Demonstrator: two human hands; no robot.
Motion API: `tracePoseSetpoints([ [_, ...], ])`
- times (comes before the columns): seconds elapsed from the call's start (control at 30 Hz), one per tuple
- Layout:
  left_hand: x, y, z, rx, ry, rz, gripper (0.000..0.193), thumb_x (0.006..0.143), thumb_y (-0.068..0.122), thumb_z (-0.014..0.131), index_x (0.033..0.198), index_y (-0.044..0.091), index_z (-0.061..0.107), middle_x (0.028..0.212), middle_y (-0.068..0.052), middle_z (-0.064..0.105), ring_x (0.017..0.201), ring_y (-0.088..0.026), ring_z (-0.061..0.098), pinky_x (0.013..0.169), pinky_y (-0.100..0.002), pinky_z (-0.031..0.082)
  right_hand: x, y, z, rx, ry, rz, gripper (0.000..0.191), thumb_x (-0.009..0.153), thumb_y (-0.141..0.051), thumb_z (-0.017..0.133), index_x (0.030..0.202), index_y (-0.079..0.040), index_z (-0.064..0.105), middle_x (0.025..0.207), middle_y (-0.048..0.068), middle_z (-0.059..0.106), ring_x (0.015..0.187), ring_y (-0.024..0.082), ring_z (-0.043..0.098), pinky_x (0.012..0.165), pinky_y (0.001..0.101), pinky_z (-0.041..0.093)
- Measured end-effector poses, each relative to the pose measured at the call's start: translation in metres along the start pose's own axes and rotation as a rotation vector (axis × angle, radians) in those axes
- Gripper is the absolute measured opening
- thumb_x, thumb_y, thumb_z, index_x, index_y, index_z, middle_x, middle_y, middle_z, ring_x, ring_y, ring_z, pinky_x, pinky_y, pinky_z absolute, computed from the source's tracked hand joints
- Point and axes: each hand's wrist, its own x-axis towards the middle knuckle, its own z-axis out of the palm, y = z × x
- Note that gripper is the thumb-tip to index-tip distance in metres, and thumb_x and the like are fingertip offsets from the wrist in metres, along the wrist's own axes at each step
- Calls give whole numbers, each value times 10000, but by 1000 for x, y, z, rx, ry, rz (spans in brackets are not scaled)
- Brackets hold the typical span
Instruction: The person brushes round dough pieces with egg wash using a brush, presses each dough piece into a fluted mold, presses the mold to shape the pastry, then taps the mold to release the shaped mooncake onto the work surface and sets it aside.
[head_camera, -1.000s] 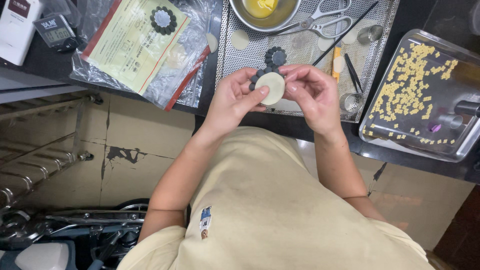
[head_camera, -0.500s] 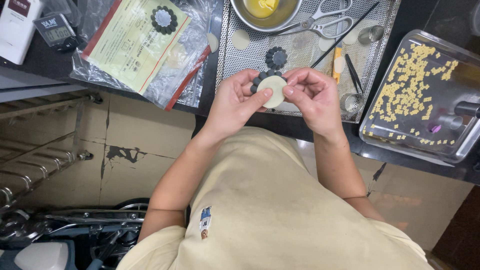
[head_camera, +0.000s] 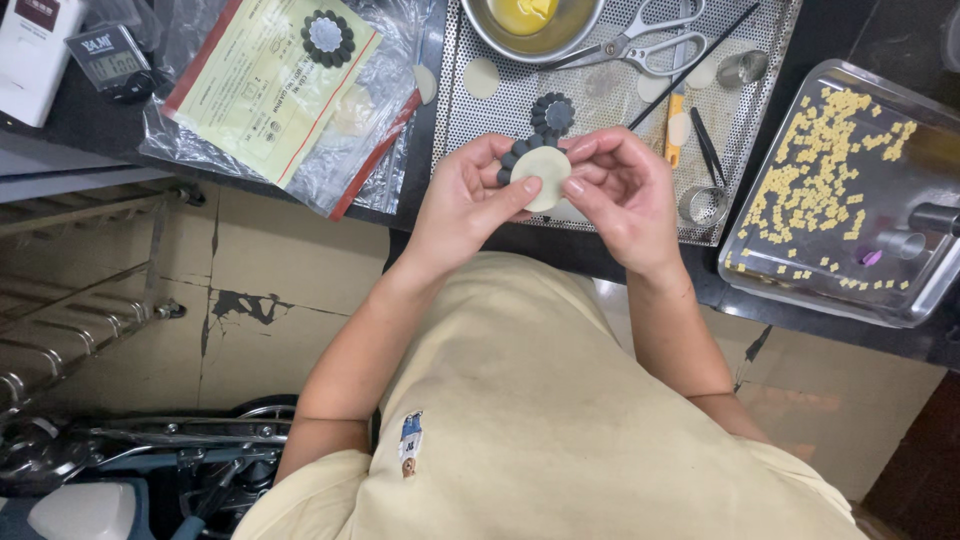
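From the head camera, looking down past a cream shirt, both hands meet over the near edge of a perforated metal tray (head_camera: 600, 95) that lies on a dark counter (head_camera: 590, 250). The left hand (head_camera: 465, 200) and the right hand (head_camera: 625, 195) together hold a pale round disc of dough with a dark scalloped flower-shaped piece behind it (head_camera: 540, 172). The left thumb lies across the lower face of the disc, and the other left fingers (head_camera: 480, 160) curl behind it. The right fingers (head_camera: 590, 180) are pressed on the disc's right edge, so both hands pinch it from either side. The piece is raised just above the tray's front rim, not resting on it.

On the tray just beyond the hands lies a second dark scalloped flower piece with a grey centre (head_camera: 553, 113). Further back stand a steel bowl of yellow liquid (head_camera: 530, 22) and a pair of steel scissors (head_camera: 640, 40). A small metal ring cutter (head_camera: 703, 203) sits near the right hand.

To the left, a clear plastic bag holding a yellow printed sheet (head_camera: 270, 90) carries another dark flower piece (head_camera: 328, 37). To the right, a steel baking pan scattered with small yellow bits (head_camera: 830, 190) sits on the counter.
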Motion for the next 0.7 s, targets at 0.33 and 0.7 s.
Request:
tracePoseSetpoints([
  [0.33,-1,0,4,47,-2,19,266,983,115,708,1179,-21,590,1011,-73,731,888,-86,713,752,-226,604,-2,7,-1,-18,67,61,70,1015,21,656,1059,33,603,1139,106,664,970,133,681,887,325,625],
  [0.7,1,1,4,17,-21,-8,255,994,169,656,1175,8,578,1053,-64,708,921,-102,708,758,-263,614,0,-4,2,-25,2,15,267,974,8,714,1197,35,570,1148,96,650,1047,133,672,925,302,599],
])
